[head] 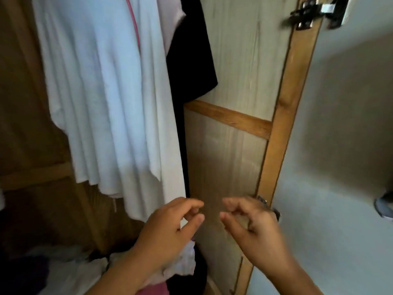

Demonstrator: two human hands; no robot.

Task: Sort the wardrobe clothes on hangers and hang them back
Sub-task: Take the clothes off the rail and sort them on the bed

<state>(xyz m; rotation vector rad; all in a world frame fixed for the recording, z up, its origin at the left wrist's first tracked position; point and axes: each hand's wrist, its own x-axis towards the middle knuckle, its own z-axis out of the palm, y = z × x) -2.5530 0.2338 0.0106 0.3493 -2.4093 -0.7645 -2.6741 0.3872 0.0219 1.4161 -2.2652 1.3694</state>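
Note:
A long white garment (110, 99) hangs in the open wardrobe at the upper left, with a thin pink strap (134, 24) running down it. Behind it on the right hangs a black garment (189, 60). My left hand (170, 228) and my right hand (253, 228) are raised side by side below the clothes, in front of the door. Both have loosely curled fingers and hold nothing. Neither touches the white garment; the left one is just below its hem. No hanger shows.
The wardrobe door (238, 128) stands open to the right, with a hinge (308, 13) at its top and a metal latch behind my right hand. A heap of loose clothes (70, 267) lies on the wardrobe floor at the lower left. A pale wall (344, 209) fills the right.

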